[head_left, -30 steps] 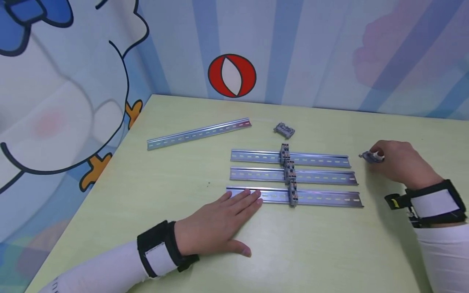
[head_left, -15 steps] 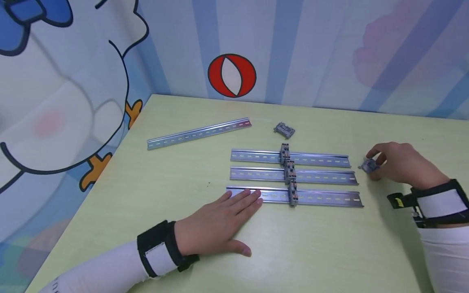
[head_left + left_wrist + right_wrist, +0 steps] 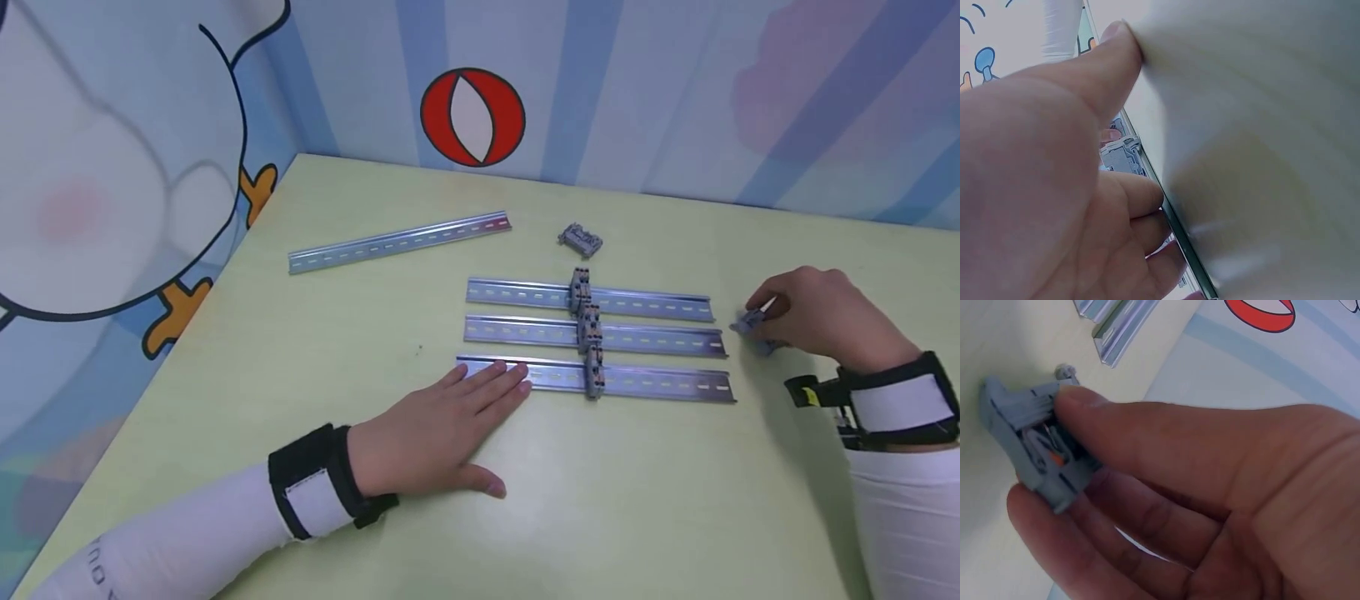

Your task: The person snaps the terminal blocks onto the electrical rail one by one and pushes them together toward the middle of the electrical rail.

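My left hand (image 3: 431,442) lies spread, its fingertips resting on the left part of the nearest slotted metal DIN rail (image 3: 660,383). To the right of the rails, my right hand (image 3: 832,321) pinches a grey terminal block (image 3: 1041,437) between thumb and fingers, its open side with metal and orange parts showing in the right wrist view. Grey terminal blocks stand upright on the three parallel rails, one of them the front block (image 3: 594,372) on the nearest rail. In the left wrist view, a block (image 3: 1124,156) shows beyond my fingers.
A loose DIN rail (image 3: 397,242) lies slanted at the back left. Another terminal block (image 3: 581,240) lies on its side behind the middle (image 3: 525,329) and far rails (image 3: 652,302). Patterned walls (image 3: 360,83) border the table (image 3: 600,500) at the back and left.
My right hand has shifted slightly and turned the terminal block between its fingers. The head view has tilted down a little. My left hand stays on the near rail.
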